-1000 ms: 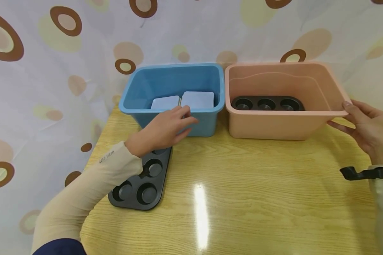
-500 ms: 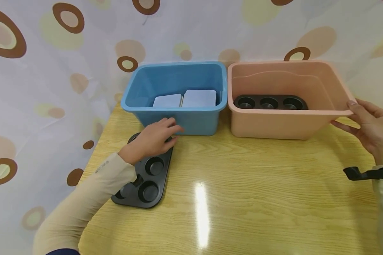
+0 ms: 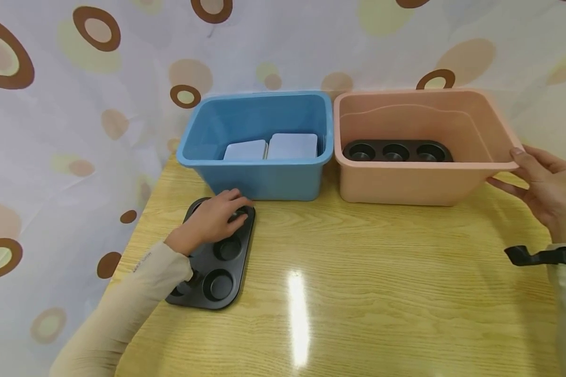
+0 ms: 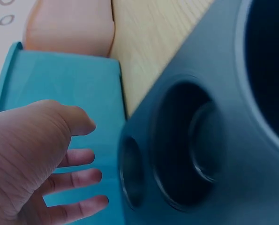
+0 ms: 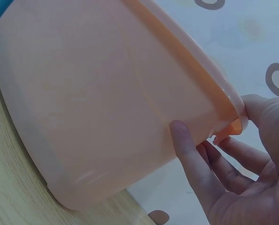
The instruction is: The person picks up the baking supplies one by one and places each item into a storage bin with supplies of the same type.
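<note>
My left hand (image 3: 210, 221) hovers over the far end of a dark muffin tin (image 3: 239, 262) on the left of the table. In the left wrist view its fingers (image 4: 78, 180) are apart and loosely bent, with nothing between them and the tin's cups beside them. My right hand (image 3: 549, 188) grips the right front corner of a pink bin (image 3: 401, 183), thumb on the rim and fingers beneath, as the right wrist view shows. Inside that bin lies a second muffin tin (image 3: 412, 152), partly hidden by the front wall.
A blue bin (image 3: 264, 178) stands left of the pink one, close beside it. Two pale square-cornered objects, the right one a white box (image 3: 292, 146), lie in it. Behind both bins hangs a patterned cloth (image 3: 283, 42). Bare wooden table (image 3: 382, 283) stretches in front.
My left hand has moved from in front of the blue bin down and left to the tin on the table. My right hand stays on the pink bin's corner.
</note>
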`<state>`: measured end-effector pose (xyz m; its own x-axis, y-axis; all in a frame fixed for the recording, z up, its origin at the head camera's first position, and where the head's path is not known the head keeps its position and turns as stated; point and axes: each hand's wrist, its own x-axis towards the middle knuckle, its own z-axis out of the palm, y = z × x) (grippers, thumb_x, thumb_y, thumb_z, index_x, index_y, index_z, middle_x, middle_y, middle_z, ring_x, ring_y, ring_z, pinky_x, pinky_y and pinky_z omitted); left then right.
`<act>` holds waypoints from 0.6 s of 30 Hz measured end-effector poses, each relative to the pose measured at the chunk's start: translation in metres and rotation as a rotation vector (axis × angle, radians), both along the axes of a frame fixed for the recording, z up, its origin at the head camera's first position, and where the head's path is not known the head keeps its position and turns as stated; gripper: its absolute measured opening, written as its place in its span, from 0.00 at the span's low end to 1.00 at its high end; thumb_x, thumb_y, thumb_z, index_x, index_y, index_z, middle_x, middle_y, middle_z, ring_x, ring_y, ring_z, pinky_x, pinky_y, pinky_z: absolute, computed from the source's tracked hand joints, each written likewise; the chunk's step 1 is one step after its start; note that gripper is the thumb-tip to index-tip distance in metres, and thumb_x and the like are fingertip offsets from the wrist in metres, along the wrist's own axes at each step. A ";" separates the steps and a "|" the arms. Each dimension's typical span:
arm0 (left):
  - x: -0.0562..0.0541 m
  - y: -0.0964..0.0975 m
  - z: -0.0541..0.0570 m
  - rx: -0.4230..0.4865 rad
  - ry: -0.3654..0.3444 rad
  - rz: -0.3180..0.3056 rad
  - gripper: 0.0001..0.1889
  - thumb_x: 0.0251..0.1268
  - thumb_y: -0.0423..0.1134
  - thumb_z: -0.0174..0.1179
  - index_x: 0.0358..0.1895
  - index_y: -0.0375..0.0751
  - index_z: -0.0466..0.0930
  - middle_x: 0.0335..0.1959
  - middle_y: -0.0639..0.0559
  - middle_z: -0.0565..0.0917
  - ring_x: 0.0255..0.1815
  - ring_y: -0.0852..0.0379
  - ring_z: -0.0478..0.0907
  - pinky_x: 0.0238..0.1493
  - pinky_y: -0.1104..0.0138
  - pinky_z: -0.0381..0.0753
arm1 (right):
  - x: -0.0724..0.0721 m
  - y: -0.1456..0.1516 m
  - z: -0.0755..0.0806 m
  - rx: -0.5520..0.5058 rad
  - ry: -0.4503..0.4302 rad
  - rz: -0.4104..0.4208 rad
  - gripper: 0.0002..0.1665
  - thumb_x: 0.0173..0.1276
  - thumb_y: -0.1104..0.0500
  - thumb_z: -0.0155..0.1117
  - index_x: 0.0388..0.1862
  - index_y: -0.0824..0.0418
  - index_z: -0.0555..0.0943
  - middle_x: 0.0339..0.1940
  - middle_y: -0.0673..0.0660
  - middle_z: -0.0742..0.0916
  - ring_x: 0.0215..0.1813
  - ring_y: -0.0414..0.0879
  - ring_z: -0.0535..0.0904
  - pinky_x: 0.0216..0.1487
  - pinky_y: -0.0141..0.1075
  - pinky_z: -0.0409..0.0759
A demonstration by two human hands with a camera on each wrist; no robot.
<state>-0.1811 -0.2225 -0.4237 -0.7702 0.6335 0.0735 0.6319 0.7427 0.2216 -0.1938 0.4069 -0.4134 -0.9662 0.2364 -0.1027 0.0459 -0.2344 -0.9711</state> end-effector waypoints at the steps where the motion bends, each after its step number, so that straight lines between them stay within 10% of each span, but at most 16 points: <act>1: 0.001 -0.004 -0.004 0.000 0.000 0.008 0.15 0.80 0.37 0.65 0.63 0.39 0.86 0.51 0.39 0.84 0.40 0.48 0.77 0.42 0.54 0.79 | 0.000 0.000 0.000 0.003 -0.005 0.001 0.30 0.75 0.51 0.74 0.74 0.46 0.83 0.60 0.39 0.84 0.48 0.30 0.89 0.33 0.31 0.90; 18: 0.018 -0.057 -0.035 0.071 -0.005 0.211 0.14 0.78 0.36 0.66 0.60 0.38 0.87 0.50 0.42 0.86 0.48 0.45 0.85 0.52 0.48 0.86 | 0.000 -0.001 -0.002 -0.053 0.034 0.014 0.28 0.79 0.57 0.70 0.75 0.49 0.82 0.60 0.40 0.86 0.48 0.32 0.90 0.32 0.33 0.90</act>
